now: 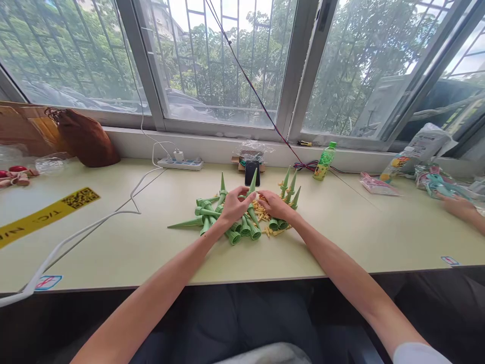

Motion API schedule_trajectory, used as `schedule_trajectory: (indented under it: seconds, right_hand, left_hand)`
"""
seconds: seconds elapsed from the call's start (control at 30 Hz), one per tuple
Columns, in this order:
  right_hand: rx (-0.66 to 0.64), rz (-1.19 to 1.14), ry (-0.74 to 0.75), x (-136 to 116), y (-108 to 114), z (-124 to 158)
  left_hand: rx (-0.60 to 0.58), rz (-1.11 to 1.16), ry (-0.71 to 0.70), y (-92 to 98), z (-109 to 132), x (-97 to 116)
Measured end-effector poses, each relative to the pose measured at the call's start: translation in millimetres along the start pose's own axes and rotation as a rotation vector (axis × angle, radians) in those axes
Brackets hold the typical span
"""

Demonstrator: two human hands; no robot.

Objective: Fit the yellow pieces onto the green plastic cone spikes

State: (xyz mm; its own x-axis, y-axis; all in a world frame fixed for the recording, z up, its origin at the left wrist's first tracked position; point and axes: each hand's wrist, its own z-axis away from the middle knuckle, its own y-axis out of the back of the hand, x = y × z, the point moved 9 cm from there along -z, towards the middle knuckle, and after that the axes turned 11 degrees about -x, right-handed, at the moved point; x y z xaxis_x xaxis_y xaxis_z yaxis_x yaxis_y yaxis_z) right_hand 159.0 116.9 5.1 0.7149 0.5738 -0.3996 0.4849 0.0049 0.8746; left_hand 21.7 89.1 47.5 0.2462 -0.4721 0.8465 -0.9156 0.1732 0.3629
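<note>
A heap of green plastic cone spikes (212, 215) lies in the middle of the pale table (151, 242), with small yellow parts (262, 208) scattered among them. My left hand (233, 206) rests on the heap with its fingers curled round a green cone (253, 183) that points upward. My right hand (276, 205) lies just to the right, fingers pinched together over the yellow parts; what they hold is too small to make out. Three cones (290, 188) stand upright behind my right hand.
A black phone (252, 173) leans behind the heap, beside a white power strip (180, 163) with cables. A green bottle (324, 162) stands at the sill. A brown bag (84, 137) sits far left, yellow tape (45, 216) on the table. Another person's hand (460, 207) works at the right.
</note>
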Motion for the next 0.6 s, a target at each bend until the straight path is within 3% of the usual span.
schedule_trajectory:
  seconds: [0.6]
  right_hand:
    - [0.051, 0.008, 0.051, -19, 17, 7]
  left_hand:
    - [-0.013, -0.003, -0.003, -1.8, -1, -1]
